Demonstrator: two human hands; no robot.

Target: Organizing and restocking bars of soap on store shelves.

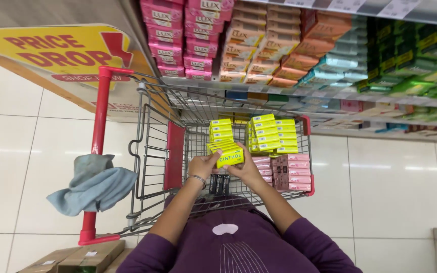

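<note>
At frame centre, above the wire cart (153, 126), the left hand (202, 166) and right hand (246, 169) both clasp a yellow soap box (230, 156), fingers closed around its ends.

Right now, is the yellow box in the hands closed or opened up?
Closed, as far as shows: the yellow box looks intact, no flap lifted, held by the left hand and right hand above the cart.

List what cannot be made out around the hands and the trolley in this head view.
- Stack of yellow soap boxes between left hand and right hand: count hidden by fingers.
- Dark boxes in the shopping trolley: kind unclear, wrists cover them.
- Cardboard cartons: cut off by bottom edge.
- Right-hand shelf packs: blurred.
</note>
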